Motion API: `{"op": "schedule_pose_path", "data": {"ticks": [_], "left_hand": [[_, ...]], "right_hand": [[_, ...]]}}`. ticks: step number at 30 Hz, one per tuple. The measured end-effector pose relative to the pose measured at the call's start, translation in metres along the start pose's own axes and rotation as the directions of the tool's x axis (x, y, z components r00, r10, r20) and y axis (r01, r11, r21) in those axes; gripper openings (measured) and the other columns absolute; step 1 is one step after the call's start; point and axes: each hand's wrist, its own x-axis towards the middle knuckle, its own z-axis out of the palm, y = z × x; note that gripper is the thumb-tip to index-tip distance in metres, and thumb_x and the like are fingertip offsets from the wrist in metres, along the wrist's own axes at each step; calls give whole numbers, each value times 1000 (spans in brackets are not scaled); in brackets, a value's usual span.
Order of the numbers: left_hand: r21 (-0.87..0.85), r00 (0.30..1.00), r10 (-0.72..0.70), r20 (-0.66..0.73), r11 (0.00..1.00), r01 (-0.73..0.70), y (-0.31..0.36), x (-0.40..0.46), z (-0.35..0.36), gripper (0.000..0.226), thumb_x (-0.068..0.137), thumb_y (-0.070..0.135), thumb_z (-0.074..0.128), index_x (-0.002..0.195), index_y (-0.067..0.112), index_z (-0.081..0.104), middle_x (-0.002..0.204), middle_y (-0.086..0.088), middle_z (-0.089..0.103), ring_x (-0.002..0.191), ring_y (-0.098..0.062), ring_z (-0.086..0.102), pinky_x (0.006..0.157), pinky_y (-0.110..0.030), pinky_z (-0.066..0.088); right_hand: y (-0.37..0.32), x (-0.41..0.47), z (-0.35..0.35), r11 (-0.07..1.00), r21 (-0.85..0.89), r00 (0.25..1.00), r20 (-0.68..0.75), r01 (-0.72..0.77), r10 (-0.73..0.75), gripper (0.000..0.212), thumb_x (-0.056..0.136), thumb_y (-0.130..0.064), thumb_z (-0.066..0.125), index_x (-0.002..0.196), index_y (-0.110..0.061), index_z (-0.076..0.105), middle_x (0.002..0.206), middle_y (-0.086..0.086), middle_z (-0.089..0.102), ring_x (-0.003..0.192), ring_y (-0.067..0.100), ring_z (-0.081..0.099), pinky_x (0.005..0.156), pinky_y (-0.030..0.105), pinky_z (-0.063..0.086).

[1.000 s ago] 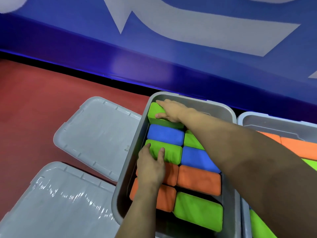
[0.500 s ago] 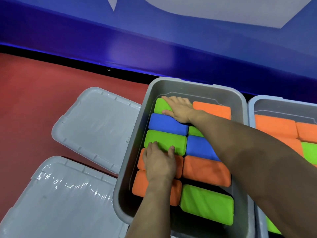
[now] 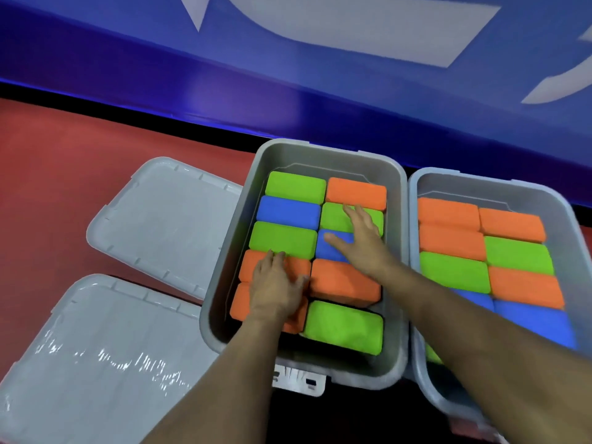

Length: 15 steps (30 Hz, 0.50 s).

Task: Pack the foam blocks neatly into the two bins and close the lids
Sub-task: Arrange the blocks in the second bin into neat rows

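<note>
Both hands spread flat inside left bin (image 3: 224,290), L hand (image 3: 277,291) on orange blocks (image 3: 246,267), R hand (image 3: 360,240) on blue block (image 3: 330,249), prob. pressing them level so lid (image 3: 160,219) shuts.

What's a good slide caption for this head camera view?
Both hands, left and right, press flat on foam blocks in the left bin; right bin packed, lids off.

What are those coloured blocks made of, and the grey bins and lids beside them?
The blocks look like soft foam: matte, finely grainy faces and rounded corners, no shine. The left bin and right bin seem moulded grey plastic, smooth and dull, with rolled rims. The near lid looks like the same plastic but glossier, catching bright glints; the far lid appears duller.
</note>
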Motion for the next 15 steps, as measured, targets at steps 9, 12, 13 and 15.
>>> {"op": "schedule_pose_path", "data": {"ticks": [9, 12, 13, 15], "left_hand": [[218, 974, 42, 221, 972, -91, -6, -40, 2, 99, 80, 69, 69, 158, 49, 12, 170, -3, -13, 155, -36, -12, 125, -59, 3], [262, 968, 33, 249, 960, -100, 3, -38, 10, 104, 78, 70, 71, 157, 55, 5, 168, -1, -20, 155, -33, -19, 118, -69, -2], [275, 965, 31, 260, 956, -105, 5, -36, 12, 104, 79, 68, 72, 157, 55, 4, 168, 0, -22, 155, -31, -20, 117, -72, -2], [282, 964, 20, 267, 954, -98, 7, -33, 13, 104, 80, 65, 73, 157, 55, 5, 168, 0, -24, 155, -28, -21, 116, -74, -2]], "right_hand": [[50, -98, 30, 891, 170, 906, 97, -422, 411, 110, 69, -53, 88, 150, -12, 27, 139, 8, 53, 126, 30, 55, 104, 39, 47], [46, -102, 37, 898, 84, 898, 133, -431, 419, 123, 70, -47, 89, 157, -9, 10, 153, 14, 36, 137, 29, 44, 110, 35, 40], [42, -105, 38, 902, 62, 898, 150, -427, 414, 133, 67, -49, 91, 159, -11, 2, 159, 14, 25, 142, 29, 39, 113, 35, 37], [34, -114, 37, 924, -35, 913, 144, -381, 382, 139, 63, -54, 91, 159, -17, -3, 163, 12, 7, 146, 31, 31, 116, 39, 33]]}}
